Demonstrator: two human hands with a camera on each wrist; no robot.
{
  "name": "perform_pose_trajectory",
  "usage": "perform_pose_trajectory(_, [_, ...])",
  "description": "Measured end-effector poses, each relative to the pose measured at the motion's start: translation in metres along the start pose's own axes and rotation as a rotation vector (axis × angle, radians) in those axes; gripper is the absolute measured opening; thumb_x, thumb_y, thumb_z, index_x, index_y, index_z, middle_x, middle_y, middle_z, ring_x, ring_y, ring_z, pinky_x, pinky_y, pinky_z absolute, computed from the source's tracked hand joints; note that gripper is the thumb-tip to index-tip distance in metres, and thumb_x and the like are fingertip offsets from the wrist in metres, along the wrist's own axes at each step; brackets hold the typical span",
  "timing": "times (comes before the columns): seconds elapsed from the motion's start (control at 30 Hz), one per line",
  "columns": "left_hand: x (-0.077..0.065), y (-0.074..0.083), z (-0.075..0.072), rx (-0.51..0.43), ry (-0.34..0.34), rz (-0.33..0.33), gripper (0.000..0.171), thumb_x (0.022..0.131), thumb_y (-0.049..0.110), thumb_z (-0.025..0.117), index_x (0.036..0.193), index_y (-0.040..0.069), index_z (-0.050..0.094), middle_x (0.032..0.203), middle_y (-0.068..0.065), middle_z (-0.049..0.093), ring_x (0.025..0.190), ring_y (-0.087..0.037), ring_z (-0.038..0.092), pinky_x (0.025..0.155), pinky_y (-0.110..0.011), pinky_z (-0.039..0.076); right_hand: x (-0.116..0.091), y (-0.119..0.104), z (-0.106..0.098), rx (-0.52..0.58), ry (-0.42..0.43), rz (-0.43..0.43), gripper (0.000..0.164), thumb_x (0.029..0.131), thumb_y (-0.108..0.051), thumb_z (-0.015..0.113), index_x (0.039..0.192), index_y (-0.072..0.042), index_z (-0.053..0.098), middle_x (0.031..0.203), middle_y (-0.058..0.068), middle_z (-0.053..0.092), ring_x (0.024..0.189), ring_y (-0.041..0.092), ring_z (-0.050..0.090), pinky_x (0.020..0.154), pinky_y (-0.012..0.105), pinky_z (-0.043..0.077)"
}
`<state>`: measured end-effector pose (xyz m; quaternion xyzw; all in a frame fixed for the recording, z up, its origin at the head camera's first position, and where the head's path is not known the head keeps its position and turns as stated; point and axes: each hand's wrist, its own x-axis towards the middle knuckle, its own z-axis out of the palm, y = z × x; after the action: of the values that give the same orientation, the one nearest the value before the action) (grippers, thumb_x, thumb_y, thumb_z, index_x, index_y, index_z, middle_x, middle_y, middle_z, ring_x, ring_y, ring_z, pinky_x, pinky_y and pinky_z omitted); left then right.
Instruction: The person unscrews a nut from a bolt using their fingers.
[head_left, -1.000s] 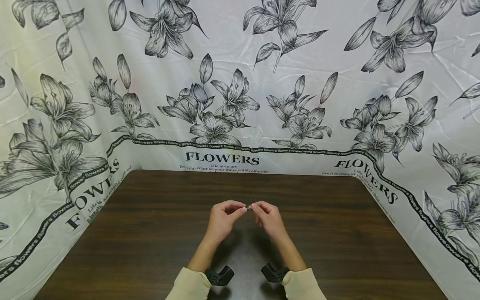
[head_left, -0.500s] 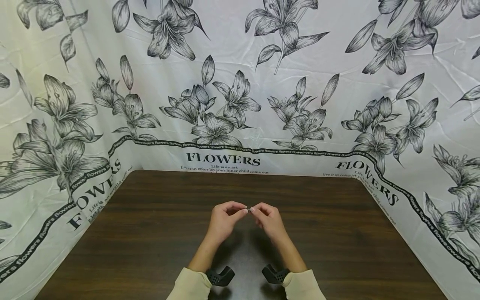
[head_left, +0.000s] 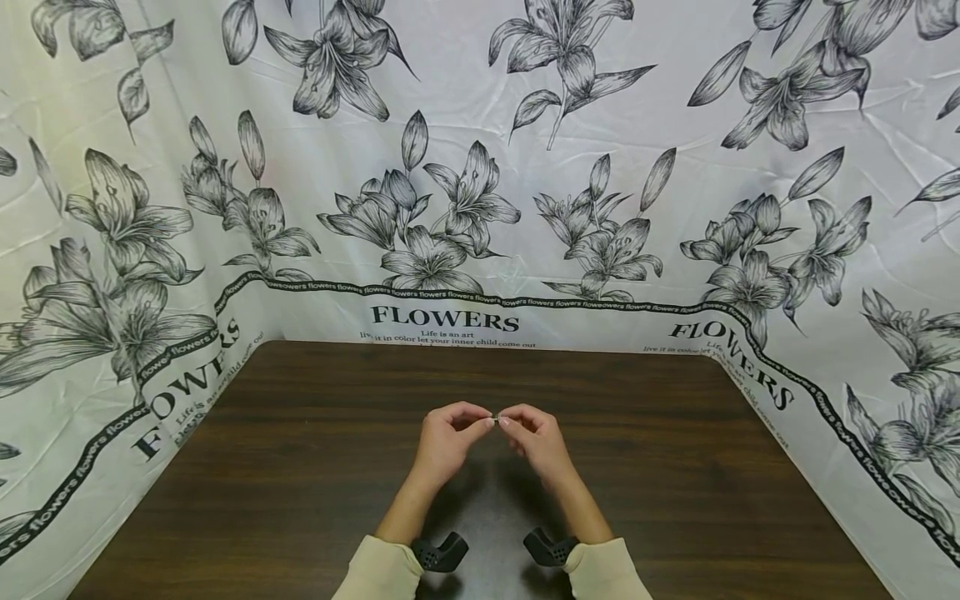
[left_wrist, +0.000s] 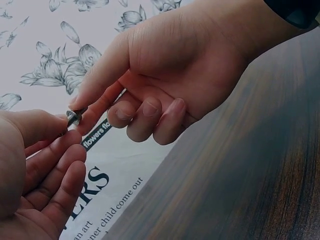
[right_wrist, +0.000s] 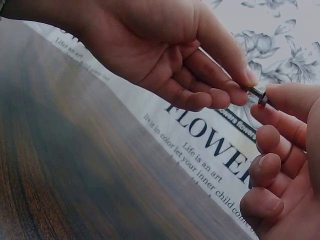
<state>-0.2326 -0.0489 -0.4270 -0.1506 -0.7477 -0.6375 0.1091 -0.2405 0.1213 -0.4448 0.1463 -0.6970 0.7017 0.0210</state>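
Both hands meet over the table, fingertip to fingertip, at a small metal bolt [head_left: 496, 418]. My left hand [head_left: 444, 442] pinches one end between thumb and index finger. From the other side, the thumb and index finger of my right hand [head_left: 542, 442] pinch the bolt too. A ring-like metal collar [right_wrist: 263, 98] shows round the shaft in the right wrist view, right by the right thumb. The left wrist view shows the same threaded metal [left_wrist: 73, 118] in the narrow gap between the hands. Fingertips hide both ends.
The dark wooden table [head_left: 315, 467] stretches out under the hands. A white cloth [head_left: 465, 75] printed with lilies and lettering hangs behind it and along both sides. Each wrist wears a black camera mount [head_left: 441, 552].
The right fingertips have shifted around the bolt and closer to the left ones, so less metal shows between them than a second ago. The left hand stays nearly still.
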Motion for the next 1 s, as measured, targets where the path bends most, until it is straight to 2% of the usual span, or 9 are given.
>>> perform_pose_trajectory(0.23, [0.0001,0.0011,-0.0005,0.002,0.004,-0.005,0.006,0.083,0.001,0.074,0.088,-0.003,0.073,0.082,-0.012,0.071,0.073,-0.022,0.064,0.065,-0.026,0.051,-0.0005,0.0011,0.0002,0.032,-0.017,-0.038,0.014,0.093,0.001,0.061,0.101,0.012,0.064,0.069,0.007,0.053,0.055,0.011,0.046,0.050,0.022,0.039])
perform_pose_trajectory(0.47, [0.0000,0.0022,0.0009,0.005,0.001,-0.011,0.006,0.083,0.001,0.074,0.088,-0.003,0.073,0.081,-0.010,0.070,0.072,-0.018,0.063,0.064,-0.025,0.050,-0.0017,0.0000,-0.0017,0.081,-0.031,-0.084,0.016,0.094,0.004,0.057,0.104,0.015,0.062,0.069,0.004,0.054,0.056,0.013,0.047,0.049,0.022,0.039])
perform_pose_trajectory(0.6, [-0.0001,0.0018,0.0012,-0.005,0.001,-0.021,0.006,0.084,0.000,0.074,0.088,-0.004,0.073,0.081,-0.010,0.070,0.071,-0.018,0.062,0.063,-0.025,0.050,-0.0018,-0.0008,-0.0027,0.103,-0.023,-0.071,0.017,0.095,0.003,0.055,0.105,0.016,0.061,0.068,0.006,0.052,0.056,0.013,0.046,0.049,0.021,0.037])
perform_pose_trajectory(0.73, [0.0001,0.0014,0.0012,-0.015,-0.001,-0.023,0.006,0.084,0.000,0.073,0.089,-0.004,0.073,0.082,-0.011,0.070,0.072,-0.018,0.063,0.065,-0.025,0.050,-0.0009,-0.0007,-0.0021,0.067,0.001,-0.039,0.020,0.099,-0.002,0.053,0.105,0.014,0.063,0.065,0.009,0.049,0.055,0.014,0.044,0.049,0.021,0.037])
perform_pose_trajectory(0.87, [0.0001,0.0018,0.0014,-0.009,-0.003,-0.010,0.008,0.084,0.000,0.074,0.089,-0.005,0.072,0.082,-0.012,0.070,0.072,-0.018,0.063,0.065,-0.025,0.050,0.0004,0.0000,-0.0004,-0.002,0.017,-0.004,0.025,0.101,-0.007,0.050,0.094,0.013,0.063,0.060,0.009,0.048,0.051,0.013,0.043,0.049,0.021,0.037])
perform_pose_trajectory(1.0, [0.0001,0.0021,0.0017,-0.008,-0.013,-0.005,0.008,0.083,-0.001,0.074,0.090,-0.006,0.072,0.082,-0.012,0.070,0.073,-0.020,0.064,0.066,-0.025,0.051,0.0005,-0.0006,0.0006,-0.030,0.016,0.024,0.033,0.102,-0.009,0.049,0.080,0.015,0.056,0.055,0.006,0.044,0.047,0.011,0.039,0.047,0.020,0.033])
